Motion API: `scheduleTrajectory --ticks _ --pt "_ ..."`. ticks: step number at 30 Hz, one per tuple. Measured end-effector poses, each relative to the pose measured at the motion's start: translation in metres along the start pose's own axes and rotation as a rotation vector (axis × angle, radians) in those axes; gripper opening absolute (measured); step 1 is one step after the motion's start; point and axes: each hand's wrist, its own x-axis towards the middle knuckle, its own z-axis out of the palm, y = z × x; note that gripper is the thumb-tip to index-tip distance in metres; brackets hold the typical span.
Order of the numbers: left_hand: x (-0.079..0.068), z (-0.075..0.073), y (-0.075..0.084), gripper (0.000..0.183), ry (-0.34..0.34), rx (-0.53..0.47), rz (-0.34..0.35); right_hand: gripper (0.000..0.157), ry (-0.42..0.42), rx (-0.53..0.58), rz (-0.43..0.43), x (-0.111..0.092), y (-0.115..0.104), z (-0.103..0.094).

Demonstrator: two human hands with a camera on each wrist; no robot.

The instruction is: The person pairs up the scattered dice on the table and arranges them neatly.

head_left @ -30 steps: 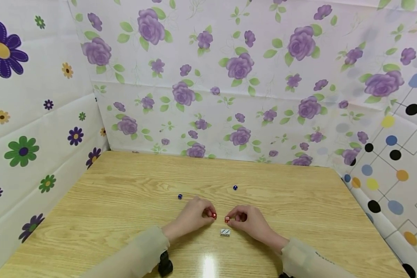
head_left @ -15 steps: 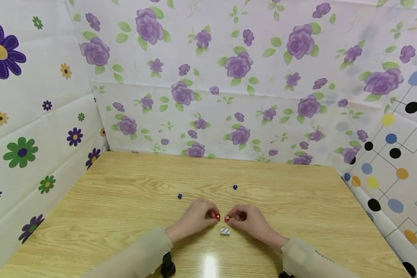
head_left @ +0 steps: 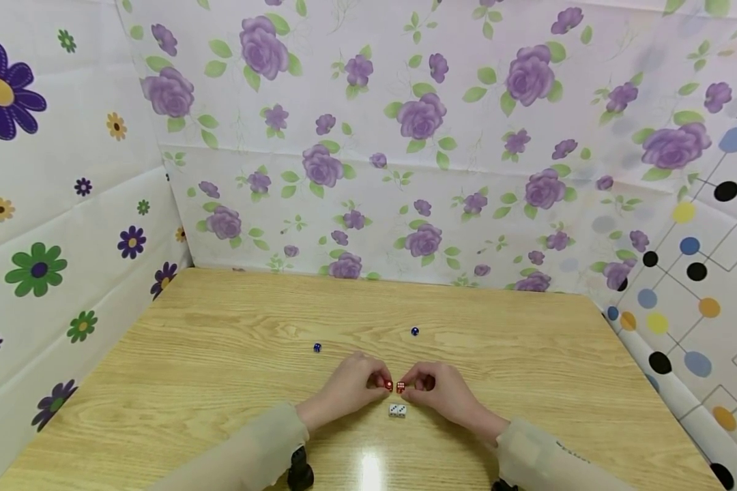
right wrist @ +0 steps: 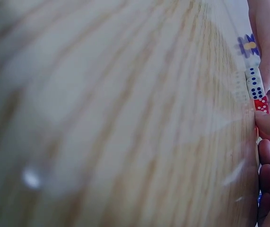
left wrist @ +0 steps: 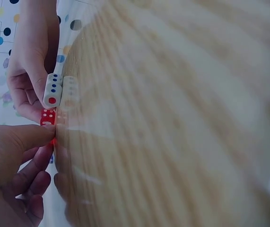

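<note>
In the head view my left hand [head_left: 354, 383] pinches a red die [head_left: 389, 386] on the table between thumb and fingertips. Facing it, my right hand [head_left: 443, 392] pinches a second red die [head_left: 400, 387]. A narrow gap parts the two red dice. Just nearer to me, two white dice [head_left: 397, 410] sit side by side, touching. Both wrist views show the hands low at the tabletop, with the white dice [left wrist: 53, 90] and a red die [right wrist: 261, 104] partly hidden by fingers.
Farther back on the wooden table [head_left: 233, 320] lie a blue die [head_left: 317, 348] at the left and another blue die [head_left: 415, 331] to the right. Flowered cloth [head_left: 368, 191] hangs behind the table, and patterned cloths rise at both sides.
My left hand has moved to the right with its red die, narrowing the gap to the other red die. The right hand has stayed almost still.
</note>
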Motion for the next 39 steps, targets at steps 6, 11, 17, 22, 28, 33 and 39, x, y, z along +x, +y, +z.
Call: scheduleTrajectory --ticks 6,11,17,22,28,33,39 --pt "0.0004 0.0003 0.001 0.007 -0.002 0.007 0.004 0.007 0.001 0.006 -0.004 -0.0005 -0.0003 -0.0004" --pt "0.0014 0.0016 0.0019 0.008 -0.003 0.01 0.012 0.008 -0.001 0.013 -0.008 -0.0002 -0.0003 -0.0006" --pt "0.002 0.003 0.0024 0.007 -0.003 0.015 0.006 0.008 -0.006 -0.005 -0.005 0.0004 0.0007 0.0001" --pt "0.0021 0.0032 0.0026 0.007 -0.006 0.007 0.0 0.008 -0.004 -0.009 -0.012 0.0005 0.0009 0.0004" --pt "0.0026 0.0043 0.0018 0.007 -0.003 0.016 -0.002 0.008 -0.004 -0.011 -0.023 0.0013 0.0006 0.0004" --pt "0.0034 0.0047 0.0014 0.008 -0.009 0.008 -0.001 0.008 -0.011 0.014 -0.011 0.0011 0.002 -0.0001" --pt "0.0043 0.005 0.0016 0.008 -0.011 0.01 0.01 0.008 -0.014 0.042 0.018 0.0013 0.0037 0.0001"
